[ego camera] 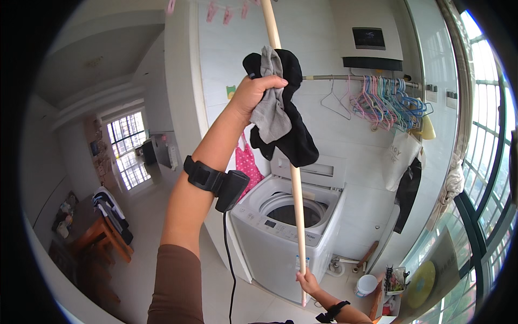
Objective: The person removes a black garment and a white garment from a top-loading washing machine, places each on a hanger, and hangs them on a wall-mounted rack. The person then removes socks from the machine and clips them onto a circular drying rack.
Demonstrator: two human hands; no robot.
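My left hand is raised and closed around a bunch of socks, with the thumb pressed over a grey sock. Black socks hang around and below the grey one. A long pale wooden pole passes behind the bunch; whether the left fingers also touch it is hidden. Low on the right, my right hand grips the pole near its bottom end. Behind the pole stands a white Haier top-loading washing machine with its lid up and its drum exposed.
Many-coloured hangers hang from a metal rail. Pink clothes pegs dangle overhead. A black cable trails from my left forearm's device. A white bucket stands on the floor near the windows.
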